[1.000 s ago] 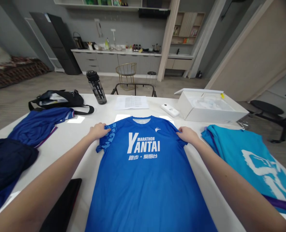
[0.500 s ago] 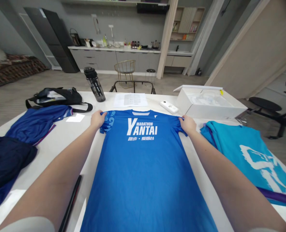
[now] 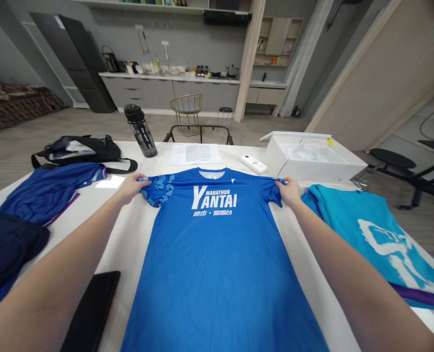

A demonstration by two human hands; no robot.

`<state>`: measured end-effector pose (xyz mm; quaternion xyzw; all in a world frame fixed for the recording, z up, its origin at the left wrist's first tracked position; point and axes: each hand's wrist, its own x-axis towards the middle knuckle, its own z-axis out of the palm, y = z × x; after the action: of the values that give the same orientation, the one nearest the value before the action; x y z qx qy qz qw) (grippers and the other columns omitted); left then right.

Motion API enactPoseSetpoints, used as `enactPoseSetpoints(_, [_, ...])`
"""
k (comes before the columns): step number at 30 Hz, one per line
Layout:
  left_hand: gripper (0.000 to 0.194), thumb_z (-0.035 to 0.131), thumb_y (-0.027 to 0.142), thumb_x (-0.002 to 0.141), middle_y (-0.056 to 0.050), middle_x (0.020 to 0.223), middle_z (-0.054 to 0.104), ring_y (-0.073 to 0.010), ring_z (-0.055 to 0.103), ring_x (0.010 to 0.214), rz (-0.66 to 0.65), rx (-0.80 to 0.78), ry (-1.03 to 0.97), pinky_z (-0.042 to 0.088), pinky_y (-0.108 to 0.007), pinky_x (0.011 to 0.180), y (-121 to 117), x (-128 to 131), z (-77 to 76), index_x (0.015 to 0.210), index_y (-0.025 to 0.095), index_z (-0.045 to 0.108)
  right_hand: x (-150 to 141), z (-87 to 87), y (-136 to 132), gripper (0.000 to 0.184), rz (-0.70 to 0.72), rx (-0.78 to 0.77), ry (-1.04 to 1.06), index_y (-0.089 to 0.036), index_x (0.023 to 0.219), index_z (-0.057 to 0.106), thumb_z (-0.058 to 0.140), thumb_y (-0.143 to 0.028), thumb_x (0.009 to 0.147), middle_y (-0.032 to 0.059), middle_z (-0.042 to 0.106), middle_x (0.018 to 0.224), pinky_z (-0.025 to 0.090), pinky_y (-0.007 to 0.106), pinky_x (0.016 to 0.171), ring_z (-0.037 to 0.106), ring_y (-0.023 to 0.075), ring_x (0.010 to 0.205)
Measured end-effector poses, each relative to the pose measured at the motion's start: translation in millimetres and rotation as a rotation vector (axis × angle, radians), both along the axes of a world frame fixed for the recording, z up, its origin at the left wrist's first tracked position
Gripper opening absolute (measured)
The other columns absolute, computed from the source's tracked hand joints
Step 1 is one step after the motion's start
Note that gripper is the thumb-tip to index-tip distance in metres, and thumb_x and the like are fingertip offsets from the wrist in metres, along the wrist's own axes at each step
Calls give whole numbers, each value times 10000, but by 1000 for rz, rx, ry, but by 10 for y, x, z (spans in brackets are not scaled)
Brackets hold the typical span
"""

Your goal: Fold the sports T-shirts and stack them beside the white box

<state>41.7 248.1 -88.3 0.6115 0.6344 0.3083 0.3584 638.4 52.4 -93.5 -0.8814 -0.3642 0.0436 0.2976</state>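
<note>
A blue T-shirt (image 3: 217, 259) with white "Marathon Yantai" lettering lies spread face up on the white table (image 3: 128, 234), collar at the far side. My left hand (image 3: 131, 187) is closed on the end of its patterned left-side sleeve. At the opposite side, my right hand (image 3: 289, 189) pinches the other sleeve's end. The sleeve on the left is pulled out sideways; the right one hangs in folds below my fingers. The shirt's lower hem is out of view.
Left of the shirt are a dark tablet-like slab (image 3: 92, 310), dark blue clothing (image 3: 48, 193), a navy cap (image 3: 11, 249) and a black bag (image 3: 80, 149). Beyond it stand a bottle (image 3: 140, 131), papers (image 3: 195, 154) and a white device (image 3: 253, 164). At right: an open white box (image 3: 315, 168), a turquoise garment (image 3: 352, 210).
My left hand has moved outward to the left, stretching the patterned sleeve wider. My right hand has shifted slightly, still on its sleeve. More of the dark slab shows beside my left forearm.
</note>
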Motion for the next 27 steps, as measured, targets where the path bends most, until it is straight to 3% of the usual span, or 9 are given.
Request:
enactPoseSetpoints(6, [295,679,485,756,-140,891,680,-364,651,938,248,92,480,526,-480,811,102,21,-67,868,212,658,-130,94,41,381,-32,-214,-205,-176,1191,668,581,-439,929,180,705,1086,490,412,852,660,334,1028])
enactPoseSetpoints(9, [369,610,490,834,-195,1055,670,-422,622,1083,316,138,519,499,-567,918,57,64,-45,1053,194,641,-249,158,-53,462,-43,-216,-342,-144,1314,581,554,-429,953,230,627,1232,472,464,915,611,363,1125])
enactPoseSetpoints(11, [434,569,459,870,-200,1164,637,-386,621,1105,309,226,466,493,-546,974,-34,130,-17,1198,176,591,-357,190,-118,508,-1,-130,-446,-128,1398,509,537,-388,962,251,561,1326,441,491,975,540,381,1227])
enactPoseSetpoints(14, [417,505,328,895,-184,1326,547,-299,622,1135,195,417,419,475,-443,1053,-238,234,28,1277,166,552,-517,184,-156,420,241,-9,-431,-156,1352,563,490,-345,985,202,582,1323,424,442,1030,535,332,1242])
enactPoseSetpoints(16, [367,451,271,911,-149,1355,538,-269,603,1188,4,514,447,450,-393,1089,-394,261,52,1240,187,590,-580,136,-136,346,371,-17,-281,-165,1242,640,503,-341,978,158,638,1260,447,383,1018,597,281,1157])
enactPoseSetpoints(19, [349,414,324,952,-88,1312,606,-251,606,1200,-383,484,519,450,-361,1091,-616,214,73,1195,237,648,-579,32,-91,337,355,-110,-58,-143,1198,675,509,-323,967,132,700,1196,468,367,1010,644,261,1099])
enactPoseSetpoints(21, [396,469,415,942,-72,1368,600,-255,593,1236,-551,437,569,437,-356,1110,-744,154,76,1260,254,642,-535,-26,-81,382,356,-128,-5,-143,1269,656,445,-299,993,126,701,1243,451,377,1046,637,263,1158])
enactPoseSetpoints(24, [523,562,511,894,-62,1472,545,-275,539,1326,-599,394,651,405,-356,1146,-887,85,56,1359,277,604,-474,-61,-122,449,412,-139,33,-183,1378,600,352,-310,1026,98,635,1398,392,415,1133,573,261,1300])
enactPoseSetpoints(27, [480,539,503,920,-59,1419,600,-279,586,1272,-527,355,724,459,-361,1081,-952,70,3,1343,292,618,-458,-37,-236,458,487,-159,21,-215,1392,595,373,-334,1010,65,569,1486,312,460,1201,487,260,1402])
